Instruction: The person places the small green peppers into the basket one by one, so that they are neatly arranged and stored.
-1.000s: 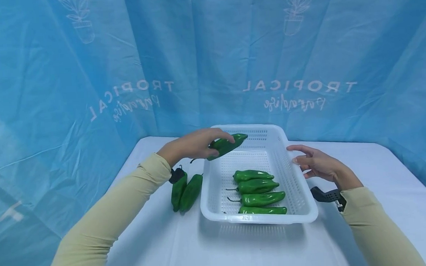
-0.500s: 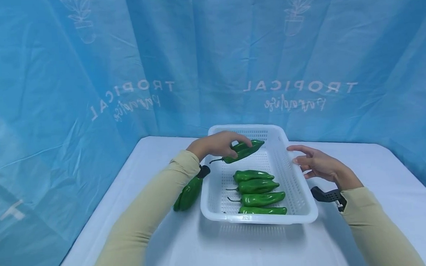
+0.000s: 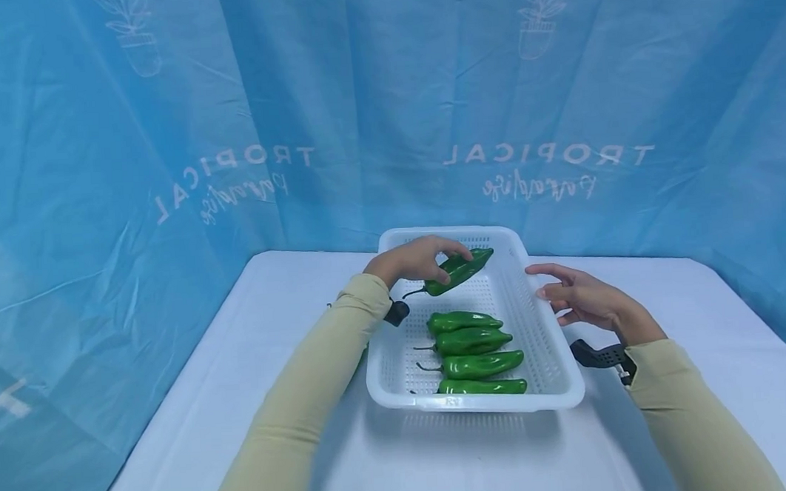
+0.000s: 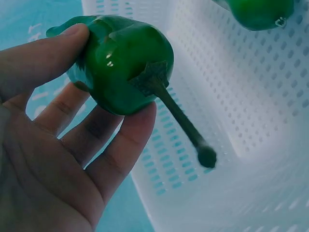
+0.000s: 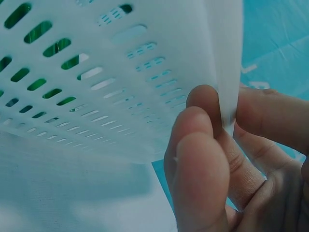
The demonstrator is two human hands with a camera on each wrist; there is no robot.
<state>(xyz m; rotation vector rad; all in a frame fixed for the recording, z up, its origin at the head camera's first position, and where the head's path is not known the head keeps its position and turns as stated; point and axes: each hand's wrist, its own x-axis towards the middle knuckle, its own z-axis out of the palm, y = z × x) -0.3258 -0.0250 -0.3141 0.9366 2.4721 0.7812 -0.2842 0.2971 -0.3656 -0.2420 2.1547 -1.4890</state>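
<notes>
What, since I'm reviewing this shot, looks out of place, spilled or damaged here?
The white lettering on the blue fabric backdrop reads mirror-reversed, which looks odd. Otherwise nothing stands out: four glossy long green peppers lie side by side in the white perforated plastic basket, with no visible damage.

Blue curtain (image 3: 398, 89): "TROPICAL Paradise" (image 3: 548, 153) twice, mirrored. Basket rim (image 3: 494, 402): small mark (image 3: 451, 400), unreadable.
</notes>
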